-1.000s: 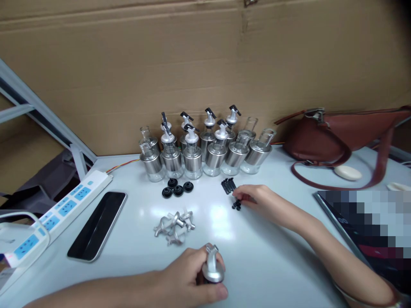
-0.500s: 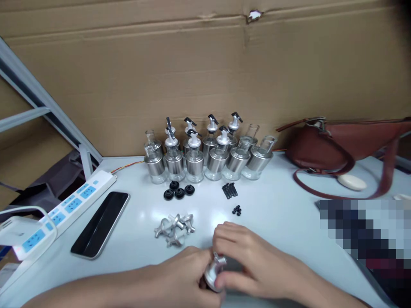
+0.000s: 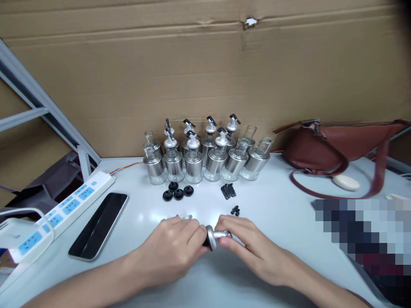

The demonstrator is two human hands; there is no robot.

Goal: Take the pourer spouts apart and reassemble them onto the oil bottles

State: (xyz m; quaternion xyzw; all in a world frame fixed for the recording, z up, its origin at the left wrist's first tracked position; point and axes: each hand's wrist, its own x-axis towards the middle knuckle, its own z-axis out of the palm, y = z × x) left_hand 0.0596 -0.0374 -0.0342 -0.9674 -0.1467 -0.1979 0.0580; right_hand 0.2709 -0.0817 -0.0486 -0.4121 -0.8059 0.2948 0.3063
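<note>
Over the near part of the table, both hands hold one bottle pour spout (image 3: 211, 238). It lies sideways, its silver collar and neck pointing right and its black stopper end at the left. My left hand (image 3: 180, 248) is closed round the stopper end, hiding most of it. With thumb and fingers, my right hand (image 3: 257, 248) grips the silver tip. Loose silver spout heads (image 3: 186, 217) are mostly hidden behind my left hand. Beyond them sit several black stoppers (image 3: 178, 193). Thin black levers (image 3: 228, 191) and tiny black caps (image 3: 235, 210) lie farther right.
Glass bottles with metal bands (image 3: 194, 164) stand in two rows at the back, several topped with spouts. A phone (image 3: 99, 226) and a power strip (image 3: 70, 207) lie at left. A brown bag (image 3: 321, 145) and white oval object (image 3: 346, 182) are at right, before a cardboard wall (image 3: 160, 77).
The spout has turned from tilted upright to sideways and moved up, away from the table's near edge. My left hand now covers most of the loose spout heads.
</note>
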